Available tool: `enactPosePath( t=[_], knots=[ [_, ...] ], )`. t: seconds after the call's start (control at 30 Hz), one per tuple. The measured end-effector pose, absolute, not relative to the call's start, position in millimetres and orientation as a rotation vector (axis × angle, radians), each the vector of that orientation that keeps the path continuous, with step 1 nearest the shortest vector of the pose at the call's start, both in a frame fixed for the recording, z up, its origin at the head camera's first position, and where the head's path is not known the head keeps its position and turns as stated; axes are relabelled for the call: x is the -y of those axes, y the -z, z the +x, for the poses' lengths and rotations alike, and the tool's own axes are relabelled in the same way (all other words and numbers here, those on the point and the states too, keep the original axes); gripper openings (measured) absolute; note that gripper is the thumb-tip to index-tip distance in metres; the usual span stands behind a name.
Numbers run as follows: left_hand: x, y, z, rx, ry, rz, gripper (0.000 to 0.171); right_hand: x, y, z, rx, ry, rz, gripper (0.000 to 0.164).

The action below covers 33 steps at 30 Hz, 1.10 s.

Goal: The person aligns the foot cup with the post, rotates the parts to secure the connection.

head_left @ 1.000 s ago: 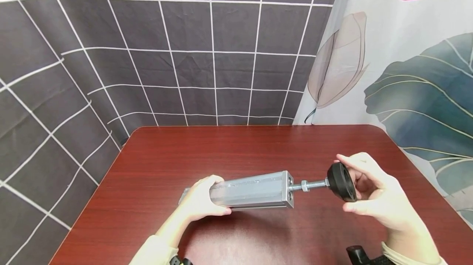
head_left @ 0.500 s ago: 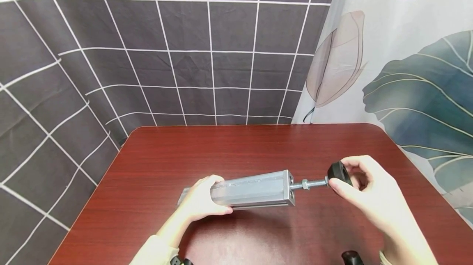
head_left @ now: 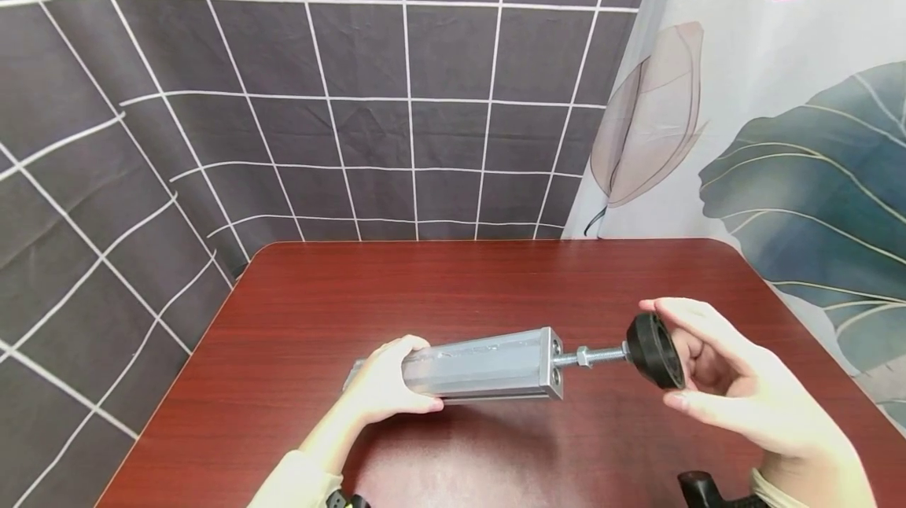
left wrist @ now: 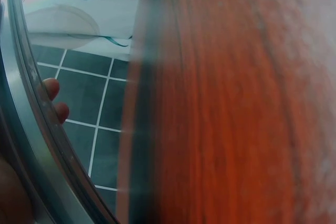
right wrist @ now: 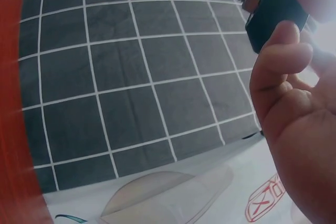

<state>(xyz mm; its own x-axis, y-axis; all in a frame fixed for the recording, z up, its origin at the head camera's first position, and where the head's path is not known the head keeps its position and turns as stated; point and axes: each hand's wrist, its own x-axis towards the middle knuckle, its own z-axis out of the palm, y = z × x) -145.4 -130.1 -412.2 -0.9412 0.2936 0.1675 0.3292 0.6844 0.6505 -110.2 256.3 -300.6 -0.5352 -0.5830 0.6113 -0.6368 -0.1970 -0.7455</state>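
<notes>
A silver metal bar (head_left: 481, 366) with a squared end plate tilts slightly above the table. My left hand (head_left: 389, 382) grips it near its left end, thumb on the near side. In the left wrist view, fingertips (left wrist: 62, 112) show past the curved-looking edge of the bar. From the end plate runs a threaded rod (head_left: 605, 354) with a hex nut (head_left: 583, 356). It ends in a black levelling foot (head_left: 653, 351), flared like a cup. My right hand (head_left: 736, 382) spans the foot's rim between thumb and fingers; the right wrist view shows fingers touching the foot (right wrist: 275, 14).
The reddish-brown table (head_left: 453, 280) lies under both hands. Behind it hangs a dark grey curtain (head_left: 368, 123) with a white grid, and a white leaf-patterned curtain (head_left: 750, 99) at the right. A black device (head_left: 699, 488) shows by the right wrist.
My right hand was over the foot's edge half a second ago with the thumb higher. Now its thumb is lower and the foot's hollow face shows more. My left hand has stayed put.
</notes>
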Motion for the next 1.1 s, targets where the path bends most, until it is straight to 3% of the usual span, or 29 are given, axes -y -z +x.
enactPosePath(
  t=[0.13, 0.23, 0.5, 0.63, 0.7, 0.87, 1.1],
  knots=[
    [130, 412, -145, 2.837, 1.116, -0.529, 0.065, -257, 304, -113, 1.948, -1.854, 1.442, 0.085],
    [130, 412, -145, 2.837, 1.116, -0.520, 0.065, -257, 308, -115, 2.045, -1.665, 1.236, 0.087],
    [129, 414, -144, 2.842, 1.093, -0.500, 0.065, -237, 309, -110, 2.179, -1.473, 0.742, 0.062],
    [129, 414, -144, 2.836, 1.113, -0.498, 0.064, -231, 303, -103, 2.311, -1.337, 0.495, 0.061],
    [129, 413, -144, 2.836, 1.130, -0.493, 0.064, -232, 300, -101, 2.299, -1.408, 0.555, 0.068],
    [128, 411, -147, 2.841, 1.118, -0.496, 0.064, -247, 297, -104, 2.030, -1.838, 1.186, 0.089],
    [129, 409, -145, 2.842, 1.135, -0.503, 0.064, -254, 300, -111, 1.945, -1.927, 1.492, 0.085]
  ],
)
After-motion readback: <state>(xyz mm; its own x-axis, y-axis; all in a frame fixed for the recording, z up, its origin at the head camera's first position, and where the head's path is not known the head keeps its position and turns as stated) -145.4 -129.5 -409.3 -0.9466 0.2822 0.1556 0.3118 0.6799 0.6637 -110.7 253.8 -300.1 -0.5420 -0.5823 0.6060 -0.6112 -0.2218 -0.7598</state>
